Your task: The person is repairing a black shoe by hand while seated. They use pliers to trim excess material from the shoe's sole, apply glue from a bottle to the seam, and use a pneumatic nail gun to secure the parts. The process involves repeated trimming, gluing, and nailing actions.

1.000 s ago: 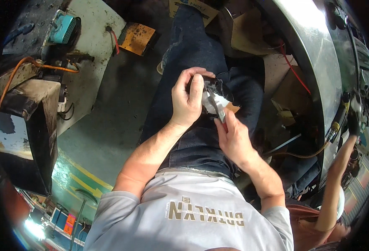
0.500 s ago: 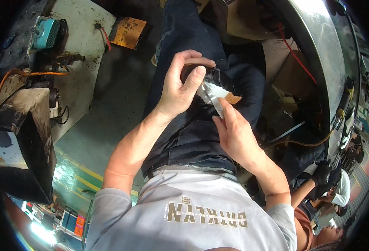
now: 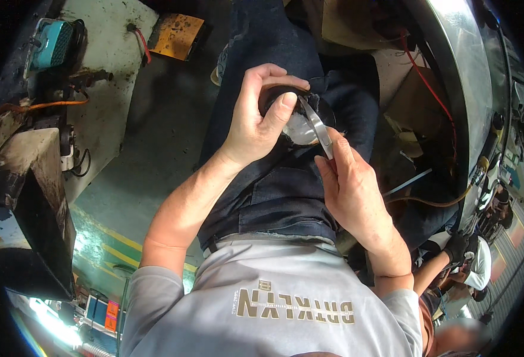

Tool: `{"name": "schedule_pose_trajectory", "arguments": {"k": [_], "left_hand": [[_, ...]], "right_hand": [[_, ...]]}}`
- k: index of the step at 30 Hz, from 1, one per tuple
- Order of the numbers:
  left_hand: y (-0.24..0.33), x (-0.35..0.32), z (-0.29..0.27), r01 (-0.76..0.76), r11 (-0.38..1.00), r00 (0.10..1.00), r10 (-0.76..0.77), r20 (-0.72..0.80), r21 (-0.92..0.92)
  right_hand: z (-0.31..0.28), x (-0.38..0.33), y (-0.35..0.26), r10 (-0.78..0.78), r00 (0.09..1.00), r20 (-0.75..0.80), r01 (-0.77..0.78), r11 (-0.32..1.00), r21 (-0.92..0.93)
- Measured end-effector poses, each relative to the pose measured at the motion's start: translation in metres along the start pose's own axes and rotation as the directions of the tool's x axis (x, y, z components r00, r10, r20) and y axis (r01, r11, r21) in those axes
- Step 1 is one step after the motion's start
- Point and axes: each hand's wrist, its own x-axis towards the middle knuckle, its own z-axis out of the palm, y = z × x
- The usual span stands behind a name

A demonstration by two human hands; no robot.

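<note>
My left hand (image 3: pixel 253 122) is closed around a dark, roundish piece (image 3: pixel 274 96) held over my lap, its thumb on the near side and its fingers over the far side. The piece has a ragged black edge and a pale, whitish face (image 3: pixel 300 131). In my right hand (image 3: pixel 357 187) is a slim silver metal tool (image 3: pixel 317 124) with a curved, blade-like shape; its exact kind is unclear. The tool's tip reaches the black edge close to my left thumb. My fingers partly hide the piece.
Dark trousers (image 3: pixel 279 205) lie under the work. To the right curves a shiny metal rim (image 3: pixel 464 77), with a red cable (image 3: pixel 431 89) inside it. A stained machine panel (image 3: pixel 110 65) and an orange plate (image 3: pixel 178 37) stand at left. A co-worker's dark-gloved hand (image 3: pixel 457 245) shows at lower right.
My right hand and the tool have shifted slightly right, and the tool now looks more curved. The brown patch beside the white face no longer shows. My left hand keeps its grip.
</note>
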Motion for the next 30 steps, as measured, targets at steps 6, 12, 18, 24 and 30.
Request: {"name": "schedule_pose_trajectory", "arguments": {"k": [6,12,18,24,30], "left_hand": [[-0.003,0.0,-0.001,-0.003,1.0,1.0,0.002,-0.013,-0.018],[0.001,0.003,0.005,0.038,0.994,0.997,-0.045,-0.069,-0.098],[-0.005,0.005,0.0,-0.012,1.0,1.0,0.012,-0.004,0.028],[-0.002,0.004,0.004,0.04,0.996,0.997,-0.045,-0.063,-0.075],[0.001,0.001,0.005,0.039,0.996,0.997,-0.044,-0.06,-0.082]], "right_hand": [[0.026,0.003,0.027,-0.097,0.987,-0.131,0.099,0.995,0.005],[0.033,0.006,0.043,-0.119,0.984,-0.135,0.123,0.992,0.02],[0.038,0.008,0.049,-0.12,0.981,-0.15,0.127,0.991,0.038],[0.04,0.009,0.049,-0.136,0.974,-0.179,0.148,0.988,0.053],[0.042,0.006,0.044,-0.147,0.968,-0.204,0.167,0.982,0.082]]}}
